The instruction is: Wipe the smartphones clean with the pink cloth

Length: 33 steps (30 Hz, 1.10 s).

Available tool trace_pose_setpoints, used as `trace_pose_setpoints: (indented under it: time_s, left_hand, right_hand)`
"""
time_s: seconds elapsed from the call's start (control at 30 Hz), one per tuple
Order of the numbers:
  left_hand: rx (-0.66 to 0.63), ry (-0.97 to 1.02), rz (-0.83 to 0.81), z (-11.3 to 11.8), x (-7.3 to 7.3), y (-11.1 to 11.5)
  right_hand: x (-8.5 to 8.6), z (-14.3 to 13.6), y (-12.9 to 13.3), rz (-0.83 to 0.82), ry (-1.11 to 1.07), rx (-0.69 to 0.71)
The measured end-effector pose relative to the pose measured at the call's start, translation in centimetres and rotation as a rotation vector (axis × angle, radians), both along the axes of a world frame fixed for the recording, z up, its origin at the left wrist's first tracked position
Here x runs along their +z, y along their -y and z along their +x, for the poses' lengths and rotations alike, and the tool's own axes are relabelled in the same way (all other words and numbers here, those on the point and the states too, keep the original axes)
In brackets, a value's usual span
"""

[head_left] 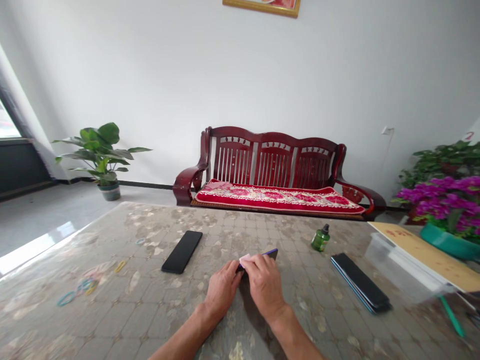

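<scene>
Near the table's middle, my left hand [222, 287] grips the near end of a dark phone [273, 254] with a blue-purple edge, tilted up on its side. My right hand [265, 282] is closed over the same phone, pinching a small whitish wipe [244, 258] against its edge. Both hands hide most of the phone. To their left, a black phone [182, 251] lies flat on the patterned tablecloth [150, 310]. Off to the right is a stack of phones [360, 282], and behind it stands a small green bottle [320, 239] with a black cap.
Several coloured rubber bands [66, 298] lie at the left. On the right are a clear plastic box [397, 272] under a tan board [431, 255], a green stick-like item [451, 316] and purple flowers [446, 197]. Beyond the table stands a wooden bench [273, 160].
</scene>
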<state>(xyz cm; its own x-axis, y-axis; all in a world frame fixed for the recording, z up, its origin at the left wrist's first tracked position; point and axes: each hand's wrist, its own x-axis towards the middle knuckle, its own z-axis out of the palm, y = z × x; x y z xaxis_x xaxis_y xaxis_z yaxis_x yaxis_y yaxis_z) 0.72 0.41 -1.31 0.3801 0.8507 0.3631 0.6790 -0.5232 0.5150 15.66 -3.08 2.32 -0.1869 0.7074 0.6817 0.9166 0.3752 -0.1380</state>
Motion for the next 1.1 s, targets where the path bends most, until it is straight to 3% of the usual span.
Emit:
trace_pose_setpoints:
  time_s: [0.2,0.3,0.53,0.73,0.9,1.1]
  left_hand:
    - [0.026,-0.063,0.008,-0.1,-0.2,-0.2]
    - [0.020,-0.069,-0.003,-0.1,-0.1,-0.3]
    - [-0.061,-0.120,-0.025,0.1,1.8,0.0]
    - [-0.046,-0.438,0.015,1.7,4.5,0.1]
    - [-0.090,-0.570,0.031,3.7,6.2,-0.4]
    - [-0.115,-0.587,0.015,5.6,6.6,-1.1]
  right_hand:
    - [0.3,6.2,-1.2,-0.019,-0.010,-0.229]
    - [0.5,7.8,-1.7,-0.046,0.027,-0.267]
    - [0.5,7.6,-1.8,-0.082,0.011,-0.257]
    - [0.4,7.9,-1.6,-0.094,-0.030,-0.235]
    - [0.2,7.8,-1.6,-0.089,-0.081,-0.235]
    - [-0.9,8.6,-2.1,-0.132,-0.369,-0.172]
